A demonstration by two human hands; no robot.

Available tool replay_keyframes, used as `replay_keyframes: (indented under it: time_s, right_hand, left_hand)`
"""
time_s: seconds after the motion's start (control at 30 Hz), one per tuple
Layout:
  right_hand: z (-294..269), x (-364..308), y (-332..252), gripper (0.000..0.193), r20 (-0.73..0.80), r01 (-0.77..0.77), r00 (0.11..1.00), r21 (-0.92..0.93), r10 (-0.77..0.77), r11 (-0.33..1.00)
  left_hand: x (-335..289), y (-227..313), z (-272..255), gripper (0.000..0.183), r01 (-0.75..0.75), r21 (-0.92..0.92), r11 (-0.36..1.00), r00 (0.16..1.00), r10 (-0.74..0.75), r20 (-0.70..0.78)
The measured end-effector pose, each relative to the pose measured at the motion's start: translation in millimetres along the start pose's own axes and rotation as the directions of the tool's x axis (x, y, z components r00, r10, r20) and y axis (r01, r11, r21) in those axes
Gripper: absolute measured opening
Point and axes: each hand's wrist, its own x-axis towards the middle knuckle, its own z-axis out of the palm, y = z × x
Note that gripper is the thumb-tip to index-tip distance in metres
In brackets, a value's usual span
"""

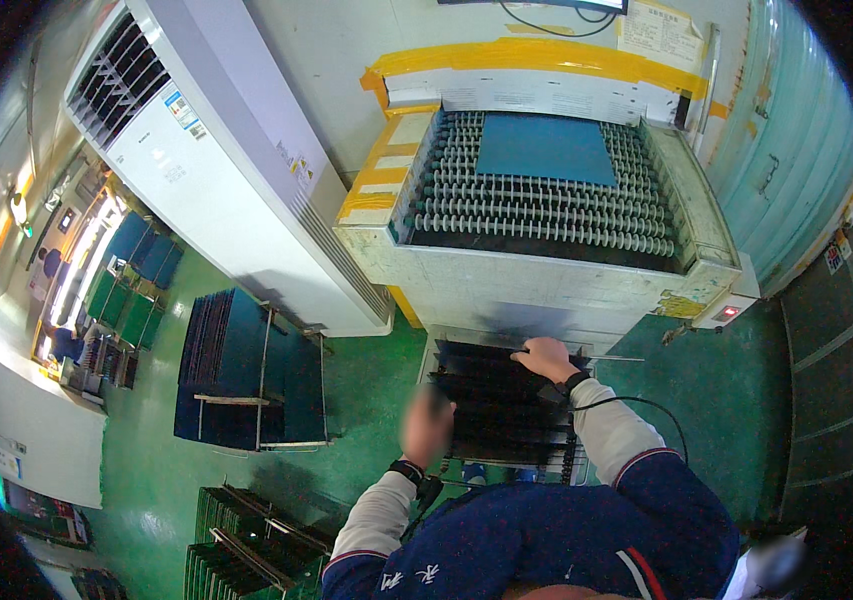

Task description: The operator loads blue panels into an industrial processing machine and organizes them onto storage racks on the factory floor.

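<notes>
In front of me a rack [582, 470] holds several thin dark panels [506, 405] standing on edge in rows. My right hand [547, 358] is at the far part of the rack, its fingers closed at the top edge of a dark panel. My left hand [427, 428] is at the rack's left side, beside the panels' ends; it is blurred, so its fingers cannot be made out. A black band with a cord [636, 400] circles my right wrist. Beyond the rack, a flat blue panel [546, 148] lies on the conveyor rollers [536, 215] of a pale machine.
Left of the machine stands a tall white air conditioner [201, 165]. A rack of dark blue panels [231, 370] is on the green floor [146, 470], and another panel rack [251, 540] sits nearer. A dark cabinet [831, 390] stands at the right, near the machine's switch box [728, 312].
</notes>
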Motion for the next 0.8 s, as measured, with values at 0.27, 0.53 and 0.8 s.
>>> replay_keyframes:
  time_s: [0.27,0.53,0.8]
  right_hand:
    - [-1.2,-0.1,-0.8,0.052,0.006,-0.006,1.000,0.012,0.006,1.000]
    - [-0.8,0.3,-0.9,0.053,0.009,0.000,1.000,0.010,0.000,1.000]
    - [-1.0,1.0,-0.2,0.053,0.022,-0.012,1.000,0.000,0.012,1.000]
  left_hand:
    - [-0.5,1.6,-1.8,0.060,-0.004,-0.008,1.000,1.000,0.004,-0.005]
    - [-1.1,1.0,-1.3,0.060,0.011,-0.013,1.000,1.000,-0.011,0.004]
    - [-1.0,4.7,-4.0,0.059,0.019,-0.008,1.000,1.000,-0.019,0.012]
